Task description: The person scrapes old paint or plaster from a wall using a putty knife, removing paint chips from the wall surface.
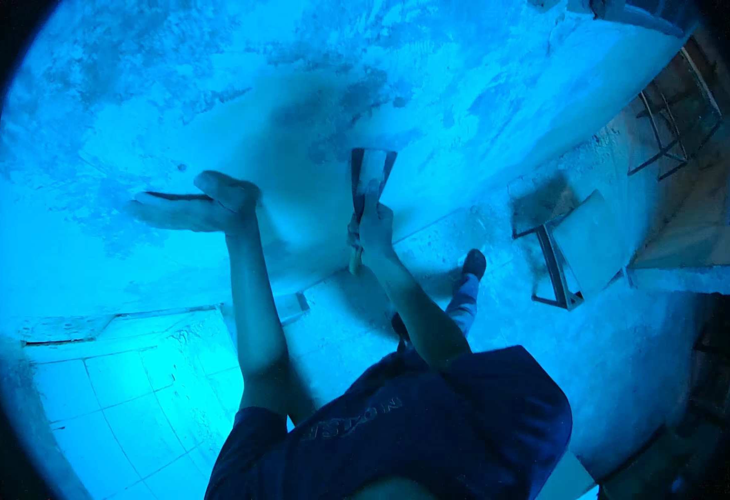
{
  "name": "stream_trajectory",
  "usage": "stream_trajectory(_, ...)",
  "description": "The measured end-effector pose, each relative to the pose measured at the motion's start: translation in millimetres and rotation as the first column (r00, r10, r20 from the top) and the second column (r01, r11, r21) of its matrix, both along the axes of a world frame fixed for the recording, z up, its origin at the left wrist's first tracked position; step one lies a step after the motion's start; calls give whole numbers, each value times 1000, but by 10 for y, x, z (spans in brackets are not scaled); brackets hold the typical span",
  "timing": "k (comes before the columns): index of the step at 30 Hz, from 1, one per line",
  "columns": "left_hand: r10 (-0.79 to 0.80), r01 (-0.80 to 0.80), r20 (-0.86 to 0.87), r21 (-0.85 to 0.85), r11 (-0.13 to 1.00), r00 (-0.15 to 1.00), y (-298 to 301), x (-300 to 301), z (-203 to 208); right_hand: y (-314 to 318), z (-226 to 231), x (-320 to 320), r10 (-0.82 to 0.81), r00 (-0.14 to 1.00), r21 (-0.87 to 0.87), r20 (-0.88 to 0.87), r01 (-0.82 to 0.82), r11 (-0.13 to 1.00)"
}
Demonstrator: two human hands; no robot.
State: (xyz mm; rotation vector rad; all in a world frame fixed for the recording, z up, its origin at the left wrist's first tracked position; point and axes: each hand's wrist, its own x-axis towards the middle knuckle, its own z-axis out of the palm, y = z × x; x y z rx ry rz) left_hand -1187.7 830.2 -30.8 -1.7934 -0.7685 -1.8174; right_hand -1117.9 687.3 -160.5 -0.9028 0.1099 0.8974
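My right hand [373, 232] grips a putty knife [373, 162], with a finger stretched up along its blade. The wide blade points at the patchy wall [315, 108], and the handle's end shows below the fist; whether the blade touches the wall I cannot tell. To the left, my left hand [194, 208] is held sideways in front of the wall. Its thumb lies over the long fingers, with a thin flat dark-edged thing between them, too thin to make out. Strong blue light tints everything.
A metal-framed piece with a light board [590, 242] stands on the floor to the right. Beyond it is a thin metal frame [669, 125]. A tiled floor [131, 400] lies at lower left, past a sill. My shoe [475, 263] is on the floor near the wall.
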Motion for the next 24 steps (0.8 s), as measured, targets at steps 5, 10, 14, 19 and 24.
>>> stream_trajectory(5, 21, -20, 24, -56, 998, 999, 43, -38, -38, 42, 62, 8, -28, 999, 8, 26, 28, 1000)
stream_trajectory(10, -14, 15, 15, -82, 997, 1000, 21, -48, -36, 57, 32, 28, -46, 999, 12, 18, 46, 999)
stream_trajectory(14, -56, 56, 65, 9, 998, 996, 145, 38, -36, 164, 78, 107, -12, 1000, -81, -4, 12, 997)
stream_trajectory(19, -43, 45, 52, -53, 998, 998, 33, 15, -43, 142, -45, 35, -109, 980, -96, 164, 126, 987)
stream_trajectory(24, 20, -19, 35, -51, 999, 999, 53, -26, -67, 95, 168, 147, -97, 976, -45, 195, 107, 993)
